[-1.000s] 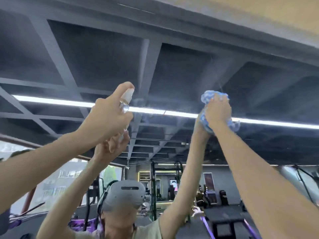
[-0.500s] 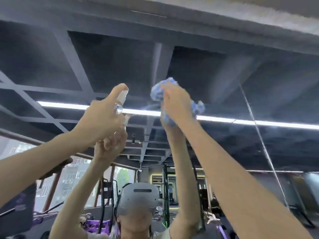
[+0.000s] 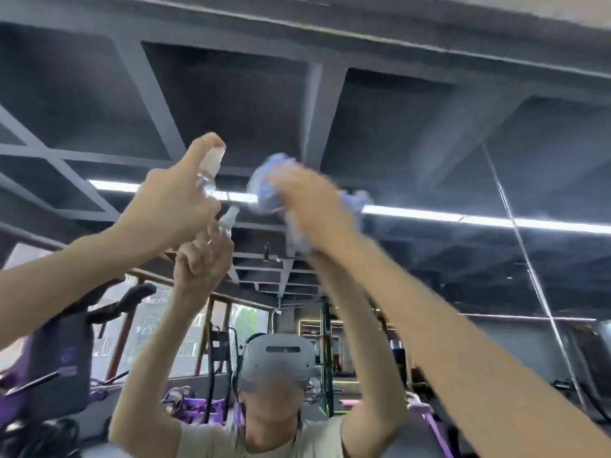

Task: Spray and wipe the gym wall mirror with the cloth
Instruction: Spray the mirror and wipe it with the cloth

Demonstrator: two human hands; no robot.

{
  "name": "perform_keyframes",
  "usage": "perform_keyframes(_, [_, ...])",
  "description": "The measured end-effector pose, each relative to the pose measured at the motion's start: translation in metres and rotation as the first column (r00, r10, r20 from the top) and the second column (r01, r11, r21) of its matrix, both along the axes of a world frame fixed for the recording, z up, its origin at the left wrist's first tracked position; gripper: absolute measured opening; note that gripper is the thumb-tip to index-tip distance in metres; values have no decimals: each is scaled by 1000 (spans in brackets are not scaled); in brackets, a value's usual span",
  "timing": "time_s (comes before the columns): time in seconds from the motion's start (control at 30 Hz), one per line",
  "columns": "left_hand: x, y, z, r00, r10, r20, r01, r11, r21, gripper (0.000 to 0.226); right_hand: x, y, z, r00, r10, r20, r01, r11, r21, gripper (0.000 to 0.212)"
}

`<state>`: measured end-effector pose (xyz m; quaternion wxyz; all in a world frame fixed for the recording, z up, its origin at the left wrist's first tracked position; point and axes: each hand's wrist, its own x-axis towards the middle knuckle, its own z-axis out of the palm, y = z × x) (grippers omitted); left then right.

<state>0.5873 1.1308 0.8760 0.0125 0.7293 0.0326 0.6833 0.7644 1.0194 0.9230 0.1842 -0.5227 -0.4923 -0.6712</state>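
Note:
The wall mirror (image 3: 429, 127) fills the view and reflects the dark ceiling, my raised arms and my headset. My left hand (image 3: 165, 206) grips a small clear spray bottle (image 3: 210, 168) with a white nozzle, index finger on top, held up near the glass. My right hand (image 3: 307, 203) holds a bunched blue cloth (image 3: 267, 186) against the mirror, just right of the bottle. The cloth and right hand are blurred. Both hands show again as reflections below them.
A thin vertical seam (image 3: 525, 259) between mirror panels runs down the right side. Reflected in the glass are a long ceiling light (image 3: 463, 218), windows at the left, purple gym machines (image 3: 59, 365) and racks behind me.
My right hand has carried the cloth leftward across the mirror, from well right of the bottle to right beside it. The left hand holds the bottle at about the same place.

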Motion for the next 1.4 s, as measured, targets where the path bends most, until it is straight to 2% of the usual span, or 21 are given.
perform_keyframes(0.07, [-7,4,-9,999,24,-23,-25,998,-49,63,36,-54,25,951,-28,-308,128,942,311,44])
perform_keyframes(0.1, [-7,6,-14,999,35,-33,-37,997,-70,62,43,-70,27,913,-9,-408,177,910,375,43])
perform_keyframes(0.13, [-6,6,-19,999,37,-38,-40,996,-85,60,33,-72,15,915,15,-404,140,925,353,38])
perform_keyframes(0.2, [-2,6,-32,999,0,-39,-5,994,-109,56,4,-25,-26,968,212,-137,-183,963,196,31])
perform_keyframes(0.33, [4,-2,-71,995,-93,-39,88,988,-128,56,-15,28,-111,994,42,99,-20,976,-216,52])
perform_keyframes(0.4, [2,-8,-95,993,-80,-86,68,989,-129,59,7,-11,-95,998,-42,39,45,996,-81,54])
perform_keyframes(0.47, [4,-9,-109,992,-50,-118,34,991,-131,62,40,-69,-61,957,-87,-277,157,959,238,58])
perform_keyframes(0.53, [7,-11,-124,990,-25,-140,8,992,-127,61,53,-84,-72,874,-50,-483,268,880,393,49])
perform_keyframes(0.6, [14,-23,-132,987,-66,-147,46,990,-136,57,43,-51,-110,934,-82,-349,202,925,322,50])
perform_keyframes(0.7, [34,-55,-138,979,-96,-182,90,995,-39,58,45,-60,-144,989,-140,-50,137,988,-71,59])
perform_keyframes(0.73, [39,-67,-138,978,-100,-185,101,995,-7,60,64,-86,-135,987,-143,-74,140,989,-45,58])
perform_keyframes(0.8, [45,-85,-137,974,-108,-200,115,993,25,63,113,-150,-123,923,-146,-355,232,949,212,51])
perform_keyframes(0.87, [47,-94,-132,973,-113,-200,123,992,35,64,155,-205,-131,779,7,-627,372,800,472,51])
perform_keyframes(0.93, [48,-100,-129,975,-95,-199,107,993,50,64,160,-215,-141,698,62,-714,454,732,508,50])
perform_keyframes(0.97, [50,-104,-129,977,-83,-199,95,994,50,65,152,-207,-141,699,70,-712,452,728,515,52])
perform_keyframes(1.03, [56,-112,-129,976,-77,-202,89,995,51,65,134,-183,-136,807,10,-590,355,791,498,48])
perform_keyframes(1.13, [68,-122,-126,978,-76,-196,88,995,53,64,115,-151,-145,977,-123,-172,155,970,186,43])
perform_keyframes(1.2, [78,-126,-124,981,-76,-176,88,994,63,61,130,-164,-140,990,-105,-97,112,991,73,47])
perform_keyframes(1.27, [88,-127,-120,983,-80,-167,94,992,78,59,151,-191,-117,975,14,-221,41,970,241,43])
perform_keyframes(1.33, [96,-128,-109,980,-84,-182,105,988,111,58,170,-223,-94,913,242,-330,-45,861,507,63])
perform_keyframes(1.4, [100,-128,-89,978,-98,-185,125,982,139,59,184,-253,-71,753,296,-587,153,789,595,49])
